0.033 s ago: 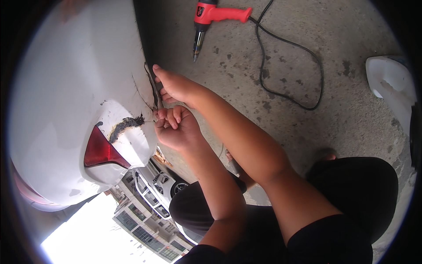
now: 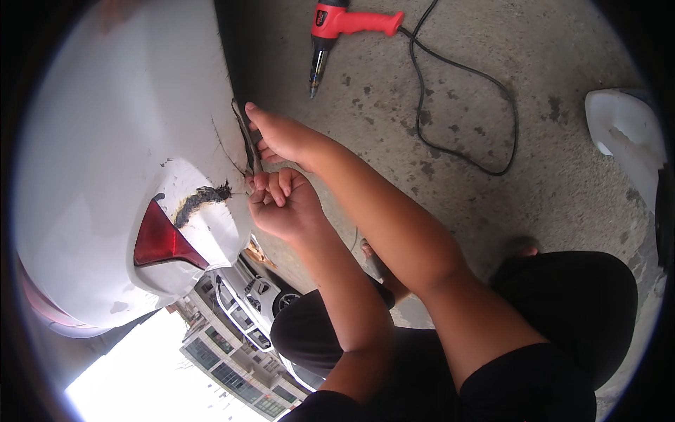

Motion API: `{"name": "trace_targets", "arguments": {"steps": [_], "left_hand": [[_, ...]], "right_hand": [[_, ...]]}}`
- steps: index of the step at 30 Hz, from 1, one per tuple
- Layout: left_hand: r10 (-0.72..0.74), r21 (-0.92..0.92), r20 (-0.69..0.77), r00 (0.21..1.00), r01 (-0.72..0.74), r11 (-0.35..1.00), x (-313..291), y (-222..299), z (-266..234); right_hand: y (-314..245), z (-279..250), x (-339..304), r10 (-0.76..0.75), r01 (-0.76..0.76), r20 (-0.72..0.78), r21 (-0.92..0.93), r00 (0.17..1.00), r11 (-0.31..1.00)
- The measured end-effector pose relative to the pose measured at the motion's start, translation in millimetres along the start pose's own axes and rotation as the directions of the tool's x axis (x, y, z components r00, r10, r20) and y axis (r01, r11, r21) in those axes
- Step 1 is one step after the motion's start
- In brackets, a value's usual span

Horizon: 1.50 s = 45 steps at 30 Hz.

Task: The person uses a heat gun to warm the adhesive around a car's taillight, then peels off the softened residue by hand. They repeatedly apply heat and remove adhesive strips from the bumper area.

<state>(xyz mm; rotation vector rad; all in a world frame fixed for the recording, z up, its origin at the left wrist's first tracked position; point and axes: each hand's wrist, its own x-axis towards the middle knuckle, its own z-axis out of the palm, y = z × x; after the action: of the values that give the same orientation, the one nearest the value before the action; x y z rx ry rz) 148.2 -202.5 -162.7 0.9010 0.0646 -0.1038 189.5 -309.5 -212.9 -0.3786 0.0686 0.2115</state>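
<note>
A white car bumper (image 2: 105, 141) fills the left side, scraped and cracked along its edge. A rough dark, torn-looking patch (image 2: 200, 202) lies between that edge and a red tail light (image 2: 165, 239). My left hand (image 2: 285, 205) is closed with curled fingers, pinching the bumper's edge at the lower end of a split. Just above it, my right hand (image 2: 281, 138) grips the same edge. Its thumb lies along the split while its other fingers reach behind the panel, partly hidden.
A red and black heat gun (image 2: 358, 23) rests on the stained concrete floor (image 2: 555, 169), its black cord (image 2: 517, 119) looping to the right. Far right stands a white plastic container (image 2: 626, 126). Below the bumper are a parked white vehicle (image 2: 246, 302) and a building (image 2: 228, 362).
</note>
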Motion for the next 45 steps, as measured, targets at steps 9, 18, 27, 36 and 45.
{"name": "trace_targets", "arguments": {"steps": [9,18,27,36,45], "left_hand": [[-0.057,-0.079,0.140,0.989,0.068,0.994,1,3,-23],[-0.083,0.088,0.302,0.950,0.059,0.994,8,14,-58],[-0.173,0.146,0.402,0.899,0.123,0.982,18,30,-73],[-0.139,0.063,0.442,0.886,0.123,0.990,15,21,-72],[-0.140,0.049,0.462,0.876,0.132,0.990,21,24,-73]], "right_hand": [[25,11,-1,-0.525,0.299,-0.340,-0.536,0.780,0.790],[39,32,-33,-0.358,0.336,-0.269,-0.126,0.894,0.933],[26,54,-43,-0.250,0.276,-0.163,0.166,0.954,0.947],[22,60,-41,-0.218,0.253,-0.216,0.146,0.952,0.956],[25,52,-39,-0.231,0.261,-0.199,0.141,0.952,0.955]]}}
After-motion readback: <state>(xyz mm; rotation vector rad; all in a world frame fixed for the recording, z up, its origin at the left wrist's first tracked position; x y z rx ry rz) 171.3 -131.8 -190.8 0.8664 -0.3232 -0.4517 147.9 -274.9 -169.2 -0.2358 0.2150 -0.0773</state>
